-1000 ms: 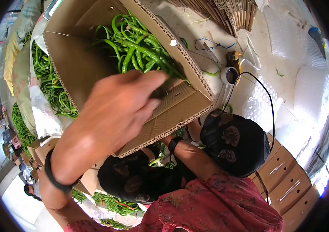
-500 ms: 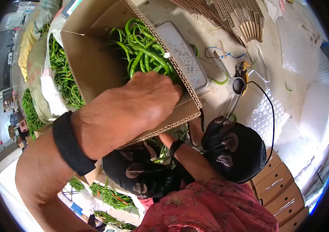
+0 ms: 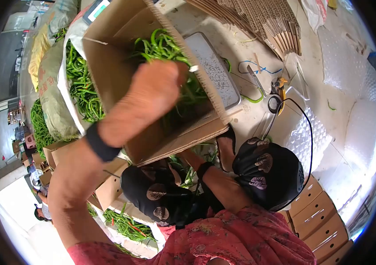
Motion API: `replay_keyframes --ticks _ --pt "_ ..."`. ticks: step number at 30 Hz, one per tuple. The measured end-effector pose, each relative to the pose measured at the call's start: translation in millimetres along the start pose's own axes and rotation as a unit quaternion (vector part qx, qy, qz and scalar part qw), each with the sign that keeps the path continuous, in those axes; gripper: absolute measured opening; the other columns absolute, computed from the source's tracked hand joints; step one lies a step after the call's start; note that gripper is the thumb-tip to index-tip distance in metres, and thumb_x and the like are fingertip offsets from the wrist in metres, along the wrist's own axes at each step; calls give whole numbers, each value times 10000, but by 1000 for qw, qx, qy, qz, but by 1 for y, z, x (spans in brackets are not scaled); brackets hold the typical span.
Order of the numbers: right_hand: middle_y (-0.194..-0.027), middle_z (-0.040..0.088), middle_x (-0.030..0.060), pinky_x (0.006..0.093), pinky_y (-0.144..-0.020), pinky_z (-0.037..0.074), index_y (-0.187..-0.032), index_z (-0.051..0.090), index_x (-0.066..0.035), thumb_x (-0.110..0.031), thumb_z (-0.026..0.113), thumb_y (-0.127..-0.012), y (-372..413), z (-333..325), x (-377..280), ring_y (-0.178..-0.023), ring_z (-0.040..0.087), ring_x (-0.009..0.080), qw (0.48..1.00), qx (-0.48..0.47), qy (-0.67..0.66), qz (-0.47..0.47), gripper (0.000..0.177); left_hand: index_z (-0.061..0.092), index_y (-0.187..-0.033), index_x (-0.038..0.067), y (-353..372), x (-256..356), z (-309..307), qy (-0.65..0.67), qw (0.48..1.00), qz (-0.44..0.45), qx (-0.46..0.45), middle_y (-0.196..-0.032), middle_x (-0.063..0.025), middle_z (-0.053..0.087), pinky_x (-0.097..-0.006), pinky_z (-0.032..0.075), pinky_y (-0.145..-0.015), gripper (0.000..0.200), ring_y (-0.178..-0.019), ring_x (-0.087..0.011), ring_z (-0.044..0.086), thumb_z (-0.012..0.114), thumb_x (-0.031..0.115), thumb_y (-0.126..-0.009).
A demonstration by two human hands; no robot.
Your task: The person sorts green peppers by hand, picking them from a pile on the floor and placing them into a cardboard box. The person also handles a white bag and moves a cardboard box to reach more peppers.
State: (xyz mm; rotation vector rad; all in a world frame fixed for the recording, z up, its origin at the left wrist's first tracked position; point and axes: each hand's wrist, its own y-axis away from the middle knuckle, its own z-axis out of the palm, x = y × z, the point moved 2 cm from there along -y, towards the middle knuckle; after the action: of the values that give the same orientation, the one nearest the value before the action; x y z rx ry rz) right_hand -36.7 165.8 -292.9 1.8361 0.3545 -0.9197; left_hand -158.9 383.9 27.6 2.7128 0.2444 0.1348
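Observation:
My left hand (image 3: 154, 90) reaches down into a tilted open cardboard box (image 3: 108, 66) and rests on a heap of long green peppers (image 3: 163, 44); its fingertips are buried among them. A black band circles that wrist. My right hand (image 3: 190, 155) goes under the box's near flap, and only the wrist with a black band and the forearm show. The fingers are hidden by the cardboard.
A metal scale tray (image 3: 214, 66) lies under the box's right side. Open sacks of green peppers (image 3: 82, 92) stand left. Flat cardboard sheets (image 3: 258, 22), a yellow tape tool (image 3: 279, 86), bubble wrap (image 3: 351, 66) and closed cartons (image 3: 320, 207) lie around. My knees (image 3: 267, 172) are in black.
The box has tipped more upright and shifted right, uncovering the metal tray. My left hand moved from the box's near edge down into the peppers.

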Motion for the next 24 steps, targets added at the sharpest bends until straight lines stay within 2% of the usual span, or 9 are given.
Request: replay_keyframes --ticks 2,4,5,11,12,13,18,20,24 --pt "-1226 599 188 485 -946 451 -1217 586 -83 -331 575 -872 -16 27 15 -1148 548 363 997 -8 31 -75 424 652 -1056 -2 31 -21 -64 410 897 -139 91 -846 -132 683 -319 528 -642 243 -743 -208 676 540 153 -907" --pt "-1115 654 168 452 -837 515 -1171 602 -71 -303 581 -869 -23 42 13 -1032 626 307 963 131 64 -228 381 629 -1101 -4 64 -51 -79 598 774 -167 125 -871 -70 673 -263 482 -692 289 -772 -146 648 551 227 -947" --pt "-1089 660 162 442 -819 520 -1159 605 -67 -296 584 -867 -26 42 8 -1003 634 298 961 123 60 -239 371 595 -1171 8 79 -59 -75 651 731 -167 119 -940 -68 680 -267 473 -767 309 -829 -160 658 533 230 -964" --pt "-933 698 126 383 -712 550 -1089 622 -45 -252 602 -857 33 -47 -80 -827 682 245 992 -86 -7 -97 312 555 -1162 6 156 -65 -39 792 577 -144 138 -1003 -128 674 -328 510 -784 289 -913 -250 670 519 232 -984" --pt "-787 699 89 332 -632 554 -1017 627 -19 -213 612 -851 32 -48 -78 -673 682 201 989 -90 -50 -109 256 551 -1164 4 166 -65 -35 816 543 -131 145 -998 -132 673 -330 513 -789 297 -914 -251 669 516 239 -986" --pt "-785 703 92 332 -646 556 -1014 631 -19 -223 612 -854 35 -47 -74 -677 686 197 988 -88 -113 -62 260 542 -1167 -1 175 -65 -31 832 517 -122 159 -1001 -138 666 -331 513 -793 306 -922 -253 664 510 246 -990" --pt "-795 714 88 309 -690 553 -935 680 -19 -270 624 -837 38 -44 -65 -704 697 175 985 -85 -148 -14 275 522 -1165 8 198 -64 -9 854 484 -101 163 -1022 -141 652 -339 505 -786 295 -928 -258 659 521 239 -982" --pt "-789 714 81 303 -691 550 -913 689 -23 -275 628 -833 55 -55 -86 -700 694 171 987 -81 -140 -5 271 521 -1152 24 200 -62 -6 883 452 22 125 -1025 -146 650 -343 501 -790 273 -954 -271 653 530 231 -974" --pt "-765 710 70 293 -665 544 -881 697 -32 -277 624 -827 55 -54 -82 -666 678 156 991 -69 -108 -25 260 529 -1152 55 207 -64 9 891 424 65 147 -1068 -108 645 -407 490 -867 275 -1063 -289 611 577 231 -946"
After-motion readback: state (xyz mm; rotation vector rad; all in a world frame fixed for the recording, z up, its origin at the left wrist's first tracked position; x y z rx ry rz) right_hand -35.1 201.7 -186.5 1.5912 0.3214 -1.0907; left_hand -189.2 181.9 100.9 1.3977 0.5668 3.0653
